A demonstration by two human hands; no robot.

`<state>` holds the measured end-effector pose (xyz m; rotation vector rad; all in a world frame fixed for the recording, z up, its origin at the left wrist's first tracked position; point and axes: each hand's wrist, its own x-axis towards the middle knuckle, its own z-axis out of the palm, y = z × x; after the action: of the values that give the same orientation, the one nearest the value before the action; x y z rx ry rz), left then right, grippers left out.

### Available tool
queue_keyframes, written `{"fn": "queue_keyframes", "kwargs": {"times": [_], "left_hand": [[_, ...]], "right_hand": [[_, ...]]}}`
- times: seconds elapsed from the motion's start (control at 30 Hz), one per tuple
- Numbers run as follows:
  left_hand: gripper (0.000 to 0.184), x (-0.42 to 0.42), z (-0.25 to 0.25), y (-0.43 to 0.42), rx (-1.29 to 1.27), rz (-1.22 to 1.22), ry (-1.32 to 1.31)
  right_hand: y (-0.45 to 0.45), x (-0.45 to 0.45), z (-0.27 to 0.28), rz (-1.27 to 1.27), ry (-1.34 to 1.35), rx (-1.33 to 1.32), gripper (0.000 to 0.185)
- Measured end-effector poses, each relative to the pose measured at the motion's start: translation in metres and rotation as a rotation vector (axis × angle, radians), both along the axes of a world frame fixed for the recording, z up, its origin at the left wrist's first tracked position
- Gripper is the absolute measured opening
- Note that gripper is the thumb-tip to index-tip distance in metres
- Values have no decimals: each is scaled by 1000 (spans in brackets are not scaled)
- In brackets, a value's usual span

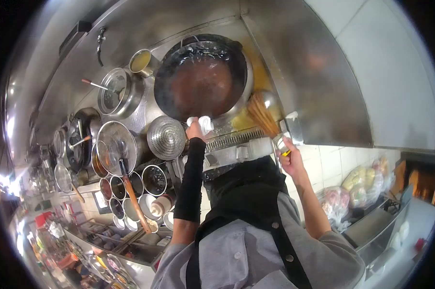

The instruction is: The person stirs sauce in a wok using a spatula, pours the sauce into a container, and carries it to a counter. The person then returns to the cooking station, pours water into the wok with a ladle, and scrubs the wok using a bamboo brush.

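Observation:
A large dark wok (165, 89) sits on the range, its inside reddish brown with shiny wet patches along the far side. My left hand (195, 130), in a black sleeve, is closed on a folded white cloth (206, 124) at the wok's near edge. Whatever part of the wok lies under the cloth is hidden. To the right, my right hand (291, 158) grips the wrapped handle of a bamboo wok brush (262, 115). The brush's bristles point away from me, over the wet stovetop right of the wok, apart from its rim.
A perforated strainer (166, 137) lies left of my left hand. Beyond it are a steel pot (115, 91), a mesh skimmer (112, 149) and a ladle with a wooden handle (135, 202) over several seasoning containers. Bagged produce (362, 185) stands at the right.

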<state>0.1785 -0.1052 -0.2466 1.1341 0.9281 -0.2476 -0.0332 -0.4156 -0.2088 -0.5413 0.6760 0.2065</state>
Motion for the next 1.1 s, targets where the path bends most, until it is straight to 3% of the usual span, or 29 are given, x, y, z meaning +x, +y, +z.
{"fn": "queue_keyframes", "kwargs": {"times": [0.1,0.13,0.17,0.23,0.27,0.33,0.37,0.4,0.43,0.47,0.53,0.57,0.6,0.63,0.7,0.77,0.83,0.9,0.93,1.03,1.1], "left_hand": [[37,2,-28,10,-161,-85,-108],[47,-13,-23,21,201,-532,-378],[59,-28,-19,33,650,-795,-677],[103,-46,22,60,799,-1092,-641],[101,-51,-18,95,918,-1268,-604],[60,-79,-93,121,44,-549,-283],[61,-90,-130,149,210,-568,-216],[63,-107,-132,158,558,-664,-217],[65,-125,-132,157,902,-743,-202],[73,-136,-76,135,748,-597,-78],[77,-155,-120,143,710,-430,-202],[78,-163,-137,145,690,-345,-266],[82,-166,-127,137,766,-315,-280],[81,-170,-132,136,737,-299,-279],[86,-171,-149,131,745,-282,-312],[90,-176,-133,118,923,-390,-266],[104,-181,-124,110,929,-387,-284],[112,-186,-106,105,1040,-298,-356],[115,-190,-93,107,946,-342,-300],[105,-213,-59,110,877,-494,-164],[95,-230,-39,130,794,-690,-251]], "right_hand": [[11,1,-22,59,49,17,19],[15,3,-34,71,49,-9,21],[20,4,-46,79,49,-32,26],[39,7,-75,123,59,-383,46],[47,7,-88,143,64,-559,56],[48,-12,-118,210,-151,-1208,75],[52,-21,-125,245,-278,-1530,85],[59,-31,-92,217,-169,-1592,92],[58,-48,-100,267,-35,-1879,93],[58,-65,-102,363,21,-2103,84],[36,-104,-175,449,48,-1525,65],[33,-105,-172,549,311,-1256,42],[37,-106,-170,459,369,-1171,37],[30,-119,-213,369,413,-1599,37],[40,-114,-160,355,339,-1805,39],[62,-117,-110,242,334,-1352,39],[85,-117,-70,299,299,-1398,34],[129,-98,-2,268,279,-1203,26],[153,-85,32,303,205,-1098,22],[213,-31,90,479,-24,-962,18],[269,26,120,538,-290,-1182,14]]}}
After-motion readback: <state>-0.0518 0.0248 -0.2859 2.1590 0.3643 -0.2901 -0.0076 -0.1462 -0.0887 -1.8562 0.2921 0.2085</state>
